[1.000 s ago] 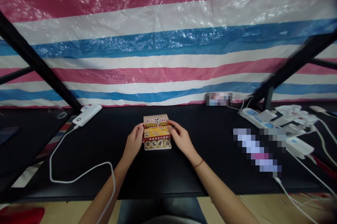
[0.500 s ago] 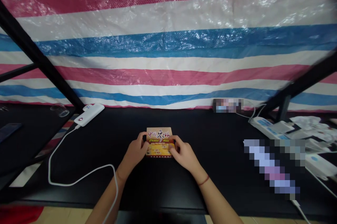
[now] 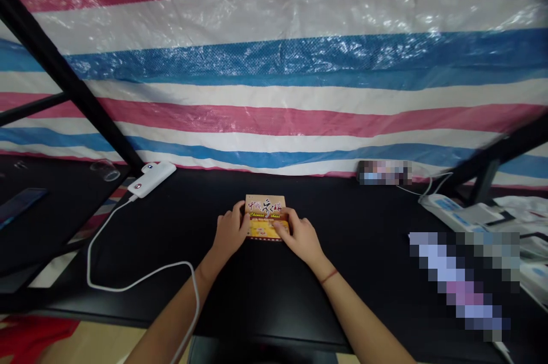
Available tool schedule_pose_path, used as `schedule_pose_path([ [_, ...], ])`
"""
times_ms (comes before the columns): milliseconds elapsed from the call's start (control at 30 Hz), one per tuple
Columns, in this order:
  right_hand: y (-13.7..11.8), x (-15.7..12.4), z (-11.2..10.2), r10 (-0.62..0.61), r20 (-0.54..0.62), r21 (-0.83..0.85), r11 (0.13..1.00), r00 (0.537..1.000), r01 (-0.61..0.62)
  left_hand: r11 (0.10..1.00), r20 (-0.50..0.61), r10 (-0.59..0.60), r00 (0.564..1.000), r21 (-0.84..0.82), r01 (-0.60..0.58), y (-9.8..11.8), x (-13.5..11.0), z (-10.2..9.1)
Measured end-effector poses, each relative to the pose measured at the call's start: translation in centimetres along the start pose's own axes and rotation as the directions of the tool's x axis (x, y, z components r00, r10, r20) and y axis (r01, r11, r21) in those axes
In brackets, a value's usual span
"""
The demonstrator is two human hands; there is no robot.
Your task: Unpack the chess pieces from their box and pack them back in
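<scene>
A small Chinese chess box [image 3: 265, 213], red and yellow with printed characters, lies flat on the black table [image 3: 265, 290] in front of me. My left hand [image 3: 230, 233] grips its left edge with curled fingers. My right hand [image 3: 299, 234] holds its right side, fingers bent over the lower right corner and covering part of the lid. A thin red band sits on my right wrist.
A white power bank [image 3: 152, 179] with a white cable [image 3: 128, 284] lies at the left. White power strips [image 3: 454, 217] and cords crowd the right. A striped red, white and blue tarp [image 3: 274, 84] hangs behind. Black frame bars [image 3: 68, 79] slant on both sides.
My hands moved from the box's sides onto its lower half, covering the printed chess pieces. The box stays flat on the table.
</scene>
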State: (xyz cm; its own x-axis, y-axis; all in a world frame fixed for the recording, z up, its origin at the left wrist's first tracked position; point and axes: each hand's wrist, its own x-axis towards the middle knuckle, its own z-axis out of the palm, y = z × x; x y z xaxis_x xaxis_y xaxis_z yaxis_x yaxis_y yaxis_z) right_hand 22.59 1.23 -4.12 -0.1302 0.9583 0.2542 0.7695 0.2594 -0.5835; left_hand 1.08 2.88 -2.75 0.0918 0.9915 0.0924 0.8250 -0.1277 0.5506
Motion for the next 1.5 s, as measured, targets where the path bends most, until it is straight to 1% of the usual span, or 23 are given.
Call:
schedule_pose_path([
  [67, 0.8, 0.1, -0.2, 0.074, -0.09, 0.15, 0.987, 0.993, -0.06, 0.988, -0.058, -0.061, 0.996, -0.148, 0.052, -0.7, 0.6, -0.3],
  [100, 1.3, 0.3, -0.4, 0.12, -0.141, 0.199, 0.976, 0.983, -0.09, 0.977, -0.089, -0.1, 0.991, -0.198, 0.081, -1.1, 1.0, -0.5],
  [133, 1.8, 0.5, -0.5, 0.154, -0.189, 0.21, 0.971, 0.97, -0.113, 0.973, -0.116, -0.128, 0.985, -0.208, 0.102, -1.3, 1.5, -0.6],
  [167, 2.2, 0.8, -0.6, 0.168, -0.223, 0.18, 0.975, 0.96, -0.129, 0.979, -0.133, -0.136, 0.982, -0.171, 0.113, -1.5, 2.0, -0.8],
  [200, 2.6, 1.1, -0.7, 0.168, -0.239, 0.111, 0.983, 0.956, -0.145, 0.989, -0.133, -0.129, 0.983, -0.095, 0.117, -1.6, 2.6, -1.0],
  [233, 2.9, 1.5, -0.7, 0.157, -0.231, 0.015, 0.987, 0.96, -0.158, 0.992, -0.121, -0.123, 0.985, 0.003, 0.125, -1.6, 3.1, -1.0],
  [300, 2.9, 2.5, -0.6, 0.154, -0.158, -0.207, 0.961, 0.975, -0.185, 0.966, -0.092, -0.182, 0.979, 0.171, 0.196, -1.3, 4.2, -1.0],
  [367, 2.5, 3.6, -0.5, 0.232, -0.081, -0.385, 0.89, 0.969, -0.245, 0.928, -0.049, -0.245, 0.968, 0.276, 0.249, -1.0, 5.0, -0.9],
  [400, 2.1, 4.2, -0.5, 0.282, -0.06, -0.443, 0.852, 0.957, -0.279, 0.916, -0.034, -0.266, 0.963, 0.303, 0.264, -0.8, 5.3, -0.8],
  [467, 1.5, 5.0, -0.5, 0.365, -0.057, -0.498, 0.796, 0.929, -0.344, 0.906, -0.019, -0.28, 0.96, 0.325, 0.271, -0.8, 5.6, -0.6],
  [500, 1.2, 5.3, -0.5, 0.391, -0.062, -0.504, 0.782, 0.918, -0.367, 0.905, -0.019, -0.279, 0.96, 0.328, 0.27, -0.8, 5.6, -0.6],
  [567, 1.0, 5.6, -0.6, 0.408, -0.064, -0.501, 0.776, 0.911, -0.383, 0.908, -0.018, -0.266, 0.964, 0.331, 0.257, -1.1, 5.6, -0.5],
  [667, 1.3, 5.4, -0.7, 0.399, -0.057, -0.486, 0.79, 0.915, -0.375, 0.921, -0.036, -0.236, 0.971, 0.31, 0.235, -1.5, 5.4, -0.5],
  [767, 1.6, 5.1, -0.8, 0.398, -0.058, -0.472, 0.798, 0.916, -0.376, 0.937, -0.064, -0.234, 0.97, 0.253, 0.242, -1.7, 5.3, -0.5],
  [900, 1.9, 5.0, -0.9, 0.412, -0.054, -0.451, 0.803, 0.91, -0.39, 0.949, -0.039, -0.219, 0.975, 0.222, 0.222, -1.7, 5.2, -0.5],
  [1167, 2.0, 4.4, -1.2, 0.375, -0.018, -0.406, 0.844, 0.927, -0.349, 0.966, -0.03, -0.132, 0.991, 0.219, 0.135, -1.6, 4.7, -0.8],
  [1333, 1.9, 4.3, -1.2, 0.357, -0.018, -0.398, 0.855, 0.934, -0.334, 0.966, -0.043, -0.109, 0.993, 0.231, 0.116, -1.7, 4.8, -0.6],
  [1500, 1.8, 4.3, -1.3, 0.366, -0.006, -0.387, 0.857, 0.93, -0.34, 0.965, -0.048, -0.097, 0.994, 0.238, 0.105, -1.9, 4.8, -0.4],
])
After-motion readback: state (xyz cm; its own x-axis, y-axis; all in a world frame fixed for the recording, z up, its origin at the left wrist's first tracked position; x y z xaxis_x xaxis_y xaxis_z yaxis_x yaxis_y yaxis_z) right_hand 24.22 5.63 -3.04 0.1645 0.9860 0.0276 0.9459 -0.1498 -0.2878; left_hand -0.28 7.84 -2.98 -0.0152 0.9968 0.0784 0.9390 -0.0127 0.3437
